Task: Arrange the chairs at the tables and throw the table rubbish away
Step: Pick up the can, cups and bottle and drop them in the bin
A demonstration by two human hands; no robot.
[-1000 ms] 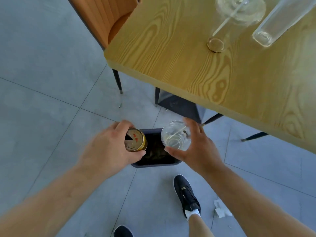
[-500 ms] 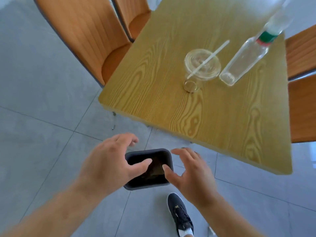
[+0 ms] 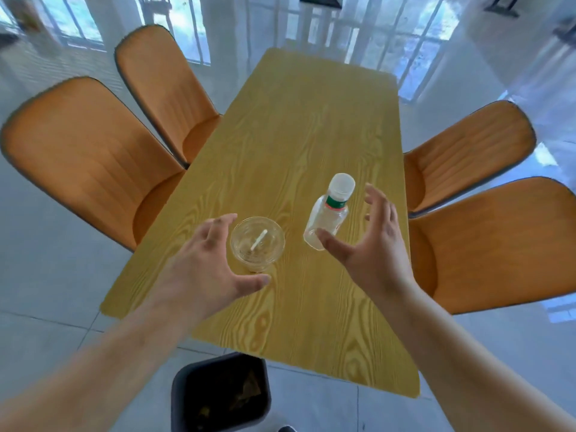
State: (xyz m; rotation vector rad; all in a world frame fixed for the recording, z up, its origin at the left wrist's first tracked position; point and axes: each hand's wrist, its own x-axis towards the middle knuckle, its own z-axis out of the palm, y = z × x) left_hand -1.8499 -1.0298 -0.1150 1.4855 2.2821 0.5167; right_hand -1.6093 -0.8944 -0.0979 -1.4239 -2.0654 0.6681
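Now, wooden surface (image 3: 290, 145) with four orange chairs (image 3: 87, 151) tucked in; bin (image 3: 187, 397) on the floor below; left hand (image 3: 205, 269) spread beside the plastic cup (image 3: 257, 243); right hand (image 3: 374, 244) spread around the upright bottle (image 3: 328, 218), neither gripping.

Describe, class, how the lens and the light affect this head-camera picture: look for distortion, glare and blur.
Head view: the wide-angle lens bows the table edges and splays the orange chairs outward; windows reflect as bright glare on the glossy floor; light is soft and even, with scarcely any shadow under the cup or bottle; the left hand and right hand look slightly soft.
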